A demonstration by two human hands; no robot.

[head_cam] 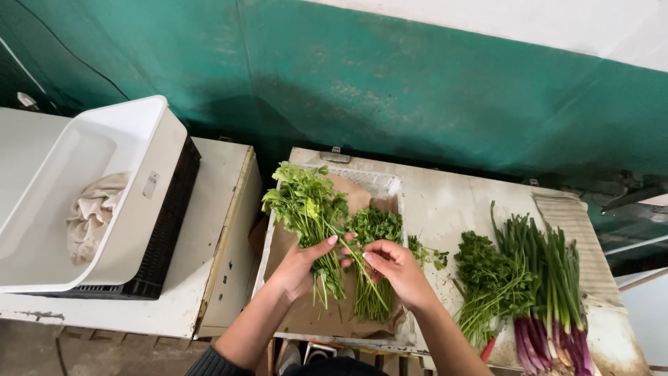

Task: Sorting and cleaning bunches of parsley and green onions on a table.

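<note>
We hold a leafy herb bunch point(309, 216) in our left hand point(300, 264), fingers wrapped round its stems, leaves pointing away from us. Our right hand point(398, 268) pinches one stem just beside it, over the paper-lined tray point(386, 182) on the counter point(459, 202).

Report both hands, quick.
Left hand: closed around a bunch of leafy herbs.
Right hand: fingers pinching a stem of that bunch.

soft, even daylight with faint shadows, a darker patch low on the green wall point(390, 83), sharp focus at centre, and wide-angle bending of straight lines toward the edges.
</note>
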